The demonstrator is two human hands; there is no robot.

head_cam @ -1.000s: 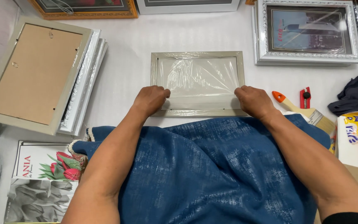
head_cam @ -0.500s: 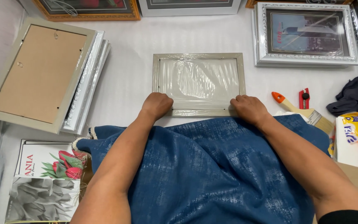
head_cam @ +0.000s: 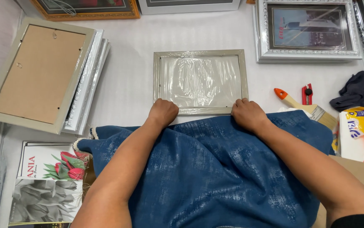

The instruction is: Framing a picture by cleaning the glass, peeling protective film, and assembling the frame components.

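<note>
The left hand [head_cam: 163, 112] is curled into a loose fist on the lower left corner of a small grey picture frame [head_cam: 200, 81], fingers folded over its bottom rail; the right hand [head_cam: 247, 114] sits the same way on the lower right corner, fingertips pressed down on the rail. Whether the fingers hook under the edge cannot be told. The frame lies flat in the middle of the picture on a white table [head_cam: 131, 84], wrapped in wrinkled clear plastic film, its long side running left to right. Its bottom edge touches a blue cloth [head_cam: 215, 169] that covers the lower centre, and both forearms lie across that cloth. To the right of the right hand, near it, lies a paintbrush [head_cam: 304, 107] with an orange handle tip, and just above it a small red utility knife [head_cam: 307, 93]. Further right sit a dark bundle of fabric [head_cam: 359, 90] and a yellow and white packet [head_cam: 361, 131]. At upper right lies a silver ornate framed picture [head_cam: 308, 29]. At upper left a stack of frames [head_cam: 47, 76] rests face down, tilted, cardboard backing upward. At lower left lie printed sheets with red tulips [head_cam: 51, 166].
</note>
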